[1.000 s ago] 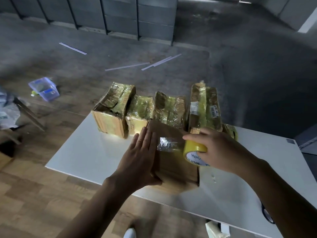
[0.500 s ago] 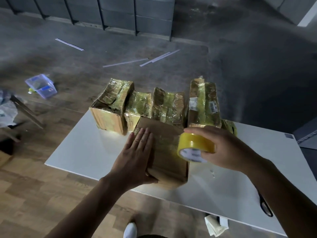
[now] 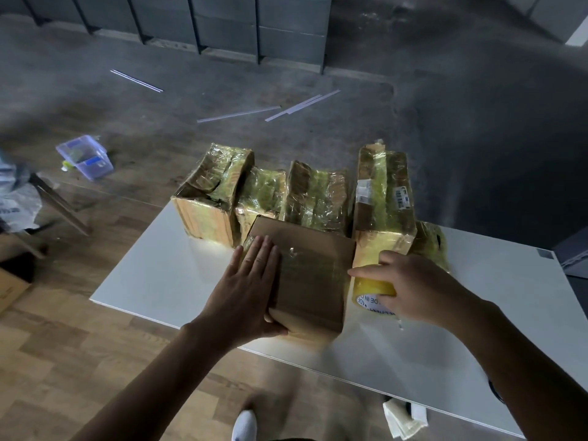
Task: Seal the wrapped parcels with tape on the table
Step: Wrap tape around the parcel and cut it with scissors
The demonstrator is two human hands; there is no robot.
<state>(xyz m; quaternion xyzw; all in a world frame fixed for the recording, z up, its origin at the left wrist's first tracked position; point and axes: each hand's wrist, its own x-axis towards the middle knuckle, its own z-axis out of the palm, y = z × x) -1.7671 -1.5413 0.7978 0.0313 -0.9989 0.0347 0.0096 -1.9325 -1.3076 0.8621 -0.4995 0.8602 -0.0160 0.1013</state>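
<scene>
Your right hand has dropped since half a second ago. Then it held the roll of yellow packing tape above the box top; now the roll sits low against the right side of the plain brown cardboard box. The box has also turned to lie squarer to you. Your fingers curl over the roll from above and grasp it, and its white printed core faces you. You cannot tell whether the roll touches the white rectangular table.

Your left hand lies flat on the left part of the box top. Its four fingers are straight and close together, pressing down, and the thumb reaches round the near left corner.

That box stands near the front edge of the table, one of six packages there. Behind it runs a row of five cardboard parcels wrapped in glossy yellowish tape:
- a large one at the left
- a smaller one
- a middle one
- a tall one with two labels
- a small one at the far right, partly hidden by your right hand

The brown box touches the row's front.

On the floor you have one clear plastic tub and at least three thin pale strips. One white shoe shows below the table edge.
</scene>
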